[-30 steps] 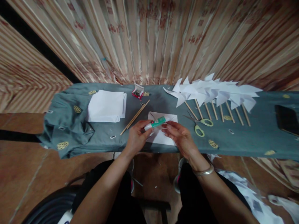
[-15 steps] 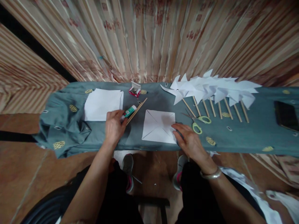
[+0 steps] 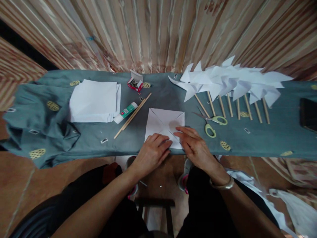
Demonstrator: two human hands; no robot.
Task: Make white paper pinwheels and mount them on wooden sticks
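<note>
A square white sheet of paper (image 3: pixel 163 120) lies before me, with lines running from its corners toward the middle. My left hand (image 3: pixel 155 148) rests over its near edge, fingers loosely bent and apart, hiding the near-left part. On the near-right side, my right hand (image 3: pixel 195 145) has its fingers stretched over the paper and its thumb apart from them. Up and left of the sheet lie a glue stick (image 3: pixel 125 112) and two thin wooden sticks (image 3: pixel 135 114). Green-handled scissors (image 3: pixel 210 122) lie spread to the right of my right hand.
A stack of white paper (image 3: pixel 94 100) sits at the left. An open red box of small metal pins (image 3: pixel 135 82) stands at the back. Several white paper pinwheels (image 3: pixel 223 81) on sticks overlap at the back right. A dark phone (image 3: pixel 308 114) lies near the right end of the cloth-covered table (image 3: pixel 267 138).
My left hand has let go of the glue stick beside the wooden sticks and moved right onto the paper's near edge. My right hand has shifted further over the sheet. The view has tilted slightly.
</note>
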